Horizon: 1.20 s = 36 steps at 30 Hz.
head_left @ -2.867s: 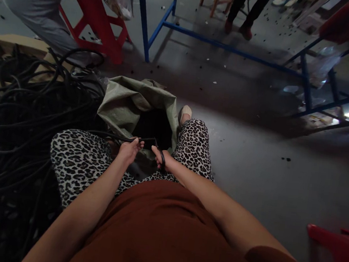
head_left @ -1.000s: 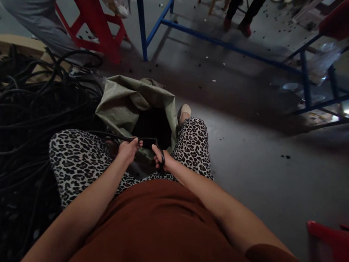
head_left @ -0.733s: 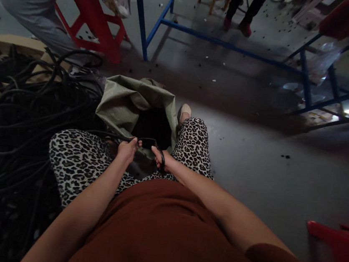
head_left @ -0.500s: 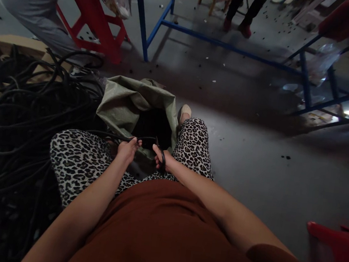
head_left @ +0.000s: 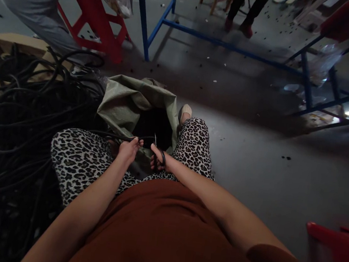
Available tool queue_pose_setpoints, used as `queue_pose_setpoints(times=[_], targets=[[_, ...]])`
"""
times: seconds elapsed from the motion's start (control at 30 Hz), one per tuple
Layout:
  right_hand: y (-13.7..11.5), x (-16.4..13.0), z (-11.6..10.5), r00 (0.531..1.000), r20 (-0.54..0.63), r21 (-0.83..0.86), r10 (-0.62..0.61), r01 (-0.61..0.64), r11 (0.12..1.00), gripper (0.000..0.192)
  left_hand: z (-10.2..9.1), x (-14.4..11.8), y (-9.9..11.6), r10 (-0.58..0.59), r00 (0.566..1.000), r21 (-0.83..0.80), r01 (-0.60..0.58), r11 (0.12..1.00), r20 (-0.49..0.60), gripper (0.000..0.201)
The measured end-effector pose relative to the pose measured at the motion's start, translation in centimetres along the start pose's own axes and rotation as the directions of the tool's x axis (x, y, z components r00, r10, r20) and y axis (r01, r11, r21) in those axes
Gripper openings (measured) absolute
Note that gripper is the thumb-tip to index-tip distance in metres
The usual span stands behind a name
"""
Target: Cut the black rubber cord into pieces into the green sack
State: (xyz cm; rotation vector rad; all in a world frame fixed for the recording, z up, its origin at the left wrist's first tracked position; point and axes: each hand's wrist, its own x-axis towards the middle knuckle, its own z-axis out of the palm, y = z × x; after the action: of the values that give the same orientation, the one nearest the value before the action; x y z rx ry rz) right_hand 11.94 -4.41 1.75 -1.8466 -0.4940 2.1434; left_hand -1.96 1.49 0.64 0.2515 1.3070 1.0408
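I sit with leopard-print trousers and a rust top. My left hand [head_left: 128,149] pinches a black cable [head_left: 104,134] that runs in from the tangled heap on my left. My right hand [head_left: 158,159] grips black-handled scissors [head_left: 156,150], blades pointing up beside the cable's end. Both hands hover over the dark mouth of a grey-green woven sack [head_left: 124,102] lying between my knees.
A big tangle of black cables [head_left: 20,130] fills the floor at left, over brown cardboard [head_left: 1,44]. A person in grey stands by a red stool [head_left: 93,16] at the back left. Blue metal frames [head_left: 222,42] and another person's legs [head_left: 248,9] lie ahead; a red stool [head_left: 337,250] is at right.
My right hand has tilted the scissors so the blades stand upright by the cable end. The left hand keeps its hold on the cable; the view barely shifts.
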Motion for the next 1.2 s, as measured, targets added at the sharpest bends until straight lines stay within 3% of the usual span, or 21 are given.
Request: queue_pose_setpoints(times=[0.37,0.9,1.2], targets=[[0.0,0.7,-0.3,0.999,-0.053,0.047,-0.012,0.014,0.999,0.065,-0.2,-0.2,-0.3,-0.054,0.998,0.052,0.053,0.997,0.015,0.012],[0.2,1.1,-0.2,0.995,-0.094,0.009,-0.034,0.035,0.999,0.062,-0.3,0.0,-0.5,-0.039,0.999,0.069,0.038,0.997,0.019,0.012],[-0.1,-0.3,-0.1,0.989,-0.114,0.095,-0.091,0.102,0.99,0.052,-0.3,0.0,-0.3,-0.016,0.999,0.107,0.011,0.994,0.043,0.014]])
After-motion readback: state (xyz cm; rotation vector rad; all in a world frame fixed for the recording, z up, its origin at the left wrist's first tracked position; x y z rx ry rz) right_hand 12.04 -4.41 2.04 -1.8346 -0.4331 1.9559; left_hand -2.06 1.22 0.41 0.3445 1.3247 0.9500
